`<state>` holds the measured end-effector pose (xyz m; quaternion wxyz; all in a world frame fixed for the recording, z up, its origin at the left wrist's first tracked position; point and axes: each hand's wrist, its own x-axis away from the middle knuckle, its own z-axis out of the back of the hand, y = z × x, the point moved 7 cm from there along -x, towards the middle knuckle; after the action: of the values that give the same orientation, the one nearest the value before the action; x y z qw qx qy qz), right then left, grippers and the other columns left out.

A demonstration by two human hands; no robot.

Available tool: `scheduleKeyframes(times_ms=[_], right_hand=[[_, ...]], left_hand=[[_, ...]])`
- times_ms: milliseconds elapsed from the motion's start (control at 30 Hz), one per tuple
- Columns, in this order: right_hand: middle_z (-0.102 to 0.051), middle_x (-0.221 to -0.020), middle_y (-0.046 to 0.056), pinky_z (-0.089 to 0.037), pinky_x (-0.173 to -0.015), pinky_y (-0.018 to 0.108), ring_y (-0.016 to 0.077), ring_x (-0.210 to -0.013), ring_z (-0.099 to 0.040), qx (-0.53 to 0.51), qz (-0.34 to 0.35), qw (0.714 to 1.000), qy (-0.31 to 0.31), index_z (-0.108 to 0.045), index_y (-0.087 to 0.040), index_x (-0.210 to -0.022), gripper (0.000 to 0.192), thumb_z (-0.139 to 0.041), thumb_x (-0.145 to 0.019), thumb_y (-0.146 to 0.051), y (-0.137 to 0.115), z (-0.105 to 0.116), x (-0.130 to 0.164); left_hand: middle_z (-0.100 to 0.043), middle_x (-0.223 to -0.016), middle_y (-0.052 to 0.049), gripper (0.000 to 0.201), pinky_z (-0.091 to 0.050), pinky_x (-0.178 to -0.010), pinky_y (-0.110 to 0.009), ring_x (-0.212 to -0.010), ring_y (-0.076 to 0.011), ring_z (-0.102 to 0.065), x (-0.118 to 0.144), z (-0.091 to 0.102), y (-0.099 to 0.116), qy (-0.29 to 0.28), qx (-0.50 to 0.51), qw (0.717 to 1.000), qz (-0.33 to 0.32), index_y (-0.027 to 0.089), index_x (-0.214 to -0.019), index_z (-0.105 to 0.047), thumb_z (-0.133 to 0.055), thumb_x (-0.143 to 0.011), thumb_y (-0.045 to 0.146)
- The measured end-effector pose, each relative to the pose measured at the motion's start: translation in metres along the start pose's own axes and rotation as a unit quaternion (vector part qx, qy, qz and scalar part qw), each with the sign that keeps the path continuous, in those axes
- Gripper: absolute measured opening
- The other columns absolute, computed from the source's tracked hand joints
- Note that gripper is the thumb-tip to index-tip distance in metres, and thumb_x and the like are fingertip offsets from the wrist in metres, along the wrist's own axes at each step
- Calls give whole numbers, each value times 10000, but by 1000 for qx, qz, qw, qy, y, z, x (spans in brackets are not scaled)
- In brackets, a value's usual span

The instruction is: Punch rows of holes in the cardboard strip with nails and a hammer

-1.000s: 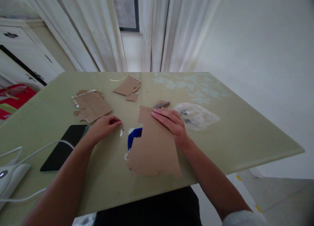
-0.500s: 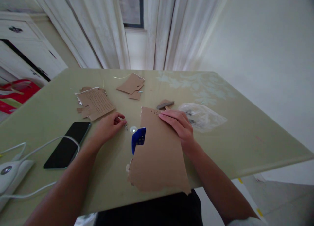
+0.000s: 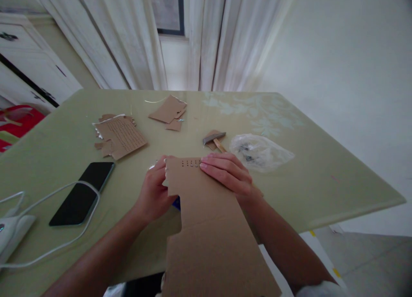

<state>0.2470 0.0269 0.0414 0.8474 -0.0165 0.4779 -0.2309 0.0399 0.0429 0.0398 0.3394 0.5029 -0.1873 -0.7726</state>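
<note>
A large torn sheet of cardboard lies on the green surface and overhangs its near edge, toward the person. The left hand grips the sheet's far left corner, fingers closed on the edge. The right hand rests flat on top beside a row of small punched holes, fingers together and pressing down rather than clamping. The sheet looks light and fairly stiff, yet its ragged edges would likely tear or crease, so the firm far corners seem the safest hold. A bit of something blue peeks out under it. Beyond the cardboard lie a small hammer and a clear plastic bag; to its left, a phone.
</note>
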Motion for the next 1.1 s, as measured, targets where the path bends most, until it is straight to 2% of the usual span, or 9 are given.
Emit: scheduleKeyframes(times_ms=[133, 267, 400, 633, 767, 967, 1100], right_hand=[[-798, -1399, 103, -641, -1154, 512, 278, -1313, -748, -9, 29, 999, 35, -612, -248, -1642, 485, -552, -1164, -188, -6, 3, -2], [-799, -1388, 123, -643, -1141, 505, 289, -1322, -738, 6, 11, 999, 31, -647, -225, -1610, 450, -572, -1167, -230, -7, 3, -4], [-802, -1378, 121, -649, -1127, 505, 296, -1298, -750, 0, -7, 999, 31, -666, -236, -1593, 436, -582, -1166, -265, -7, 4, -4], [-814, -1372, 115, -677, -1080, 507, 296, -1254, -780, -17, 11, 999, 36, -656, -245, -1608, 453, -596, -1159, -258, -9, 4, -5], [-812, -1382, 105, -674, -1090, 495, 288, -1263, -776, -21, 12, 999, 26, -658, -245, -1607, 465, -623, -1144, -227, -8, 3, -5], [-804, -1401, 106, -659, -1118, 480, 281, -1283, -767, -31, 6, 999, 16, -653, -237, -1607, 492, -651, -1120, -171, -9, 3, -5], [-802, -1410, 87, -659, -1122, 478, 280, -1289, -767, -33, -11, 999, 12, -635, -280, -1623, 518, -658, -1119, -163, -9, 4, -8]], left_hand=[[-753, -782, -22, 198, -570, -698, -305, -752, -196, -683, 3, -5, -2, 5, -5, 1000, 25, 207, -729, -736, -656, -898, 141], [-753, -776, -31, 177, -611, -731, -322, -794, -221, -716, 1, -5, 1, 8, 3, 999, 34, 206, -740, -760, -641, -829, 110], [-755, -742, -30, 177, -607, -743, -333, -788, -222, -721, -3, -3, 5, 6, 2, 999, 34, 201, -736, -754, -642, -846, 119], [-529, -571, 26, 255, -574, -709, -293, -720, -186, -662, -3, -1, 8, 22, 39, 998, 32, 209, -609, -567, -651, -836, 129], [-480, -549, 27, 337, -574, -661, -311, -680, -195, -643, -1, -2, 5, 38, 52, 996, 58, 218, -582, -526, -685, -878, 205], [-511, -552, 12, 386, -578, -652, -343, -683, -210, -640, -1, -2, 5, 33, 32, 997, 69, 230, -569, -543, -715, -913, 272], [-652, -649, 0, 369, -552, -612, -312, -668, -183, -642, 0, 0, 8, 45, 28, 998, 44, 222, -589, -571, -719, -924, 263]])
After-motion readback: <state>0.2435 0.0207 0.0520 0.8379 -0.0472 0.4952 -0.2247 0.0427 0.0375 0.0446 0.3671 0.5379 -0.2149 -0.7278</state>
